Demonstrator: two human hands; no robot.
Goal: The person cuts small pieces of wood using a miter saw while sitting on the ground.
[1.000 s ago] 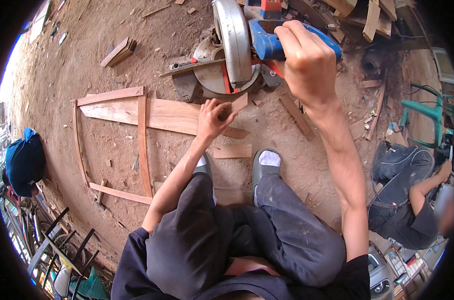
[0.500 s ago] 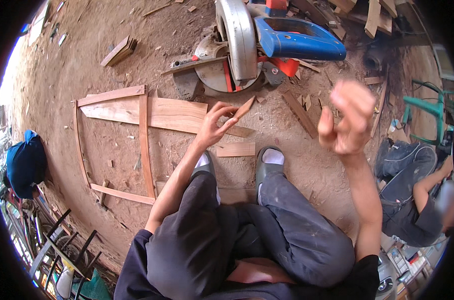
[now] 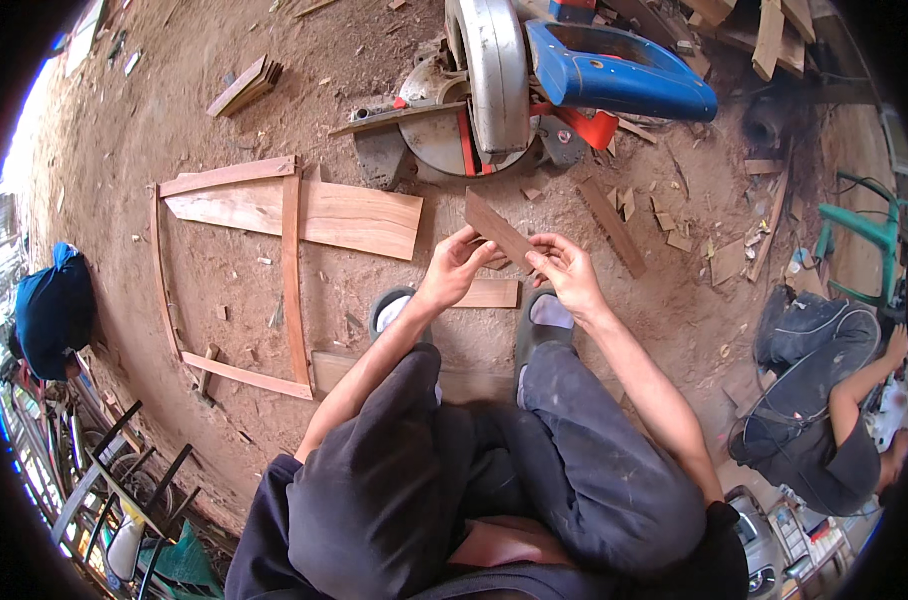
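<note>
One miter saw [image 3: 499, 85], largest thing, stood on the dirt floor [image 3: 654, 320], its single blue handle [image 3: 629, 88] free of my hands. One frame [image 3: 294, 270], four strips, looked already joined at the corners. One wide board [image 3: 364, 218] ran partly under it, seemingly loose. Two hands in use: my left hand [image 3: 454, 272] had fingers pinching one wood piece's [image 3: 496, 228] edge, my right hand [image 3: 571, 275] gripped its lower end, held up before the saw. Slanted end looked cut; piece unattached, remaining work unclear.
</note>
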